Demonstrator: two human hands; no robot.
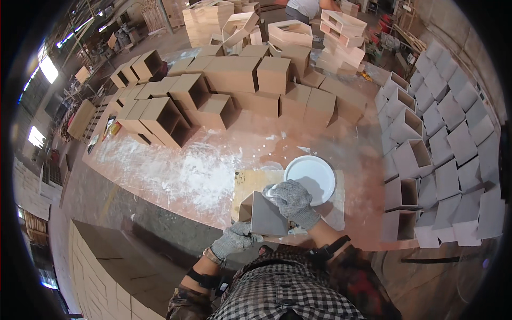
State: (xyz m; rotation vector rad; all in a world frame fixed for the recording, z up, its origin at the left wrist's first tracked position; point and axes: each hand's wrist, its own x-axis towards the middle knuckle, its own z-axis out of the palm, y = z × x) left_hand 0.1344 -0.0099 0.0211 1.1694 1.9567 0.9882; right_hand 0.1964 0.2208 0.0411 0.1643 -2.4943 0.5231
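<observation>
Gloved fingers (282,194) of both hands grip a grey-coated box (264,216); white paint bucket (312,178) just beyond, bare wooden boxes (234,90) farther across the desk (176,170).

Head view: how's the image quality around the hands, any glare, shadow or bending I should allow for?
Head view: daylight blows out the windows at far left; the right hand casts a soft shadow on the white bucket; the left hand and grey box stay fairly sharp; fisheye bends the stacked grey boxes near the rim, corners black.
</observation>
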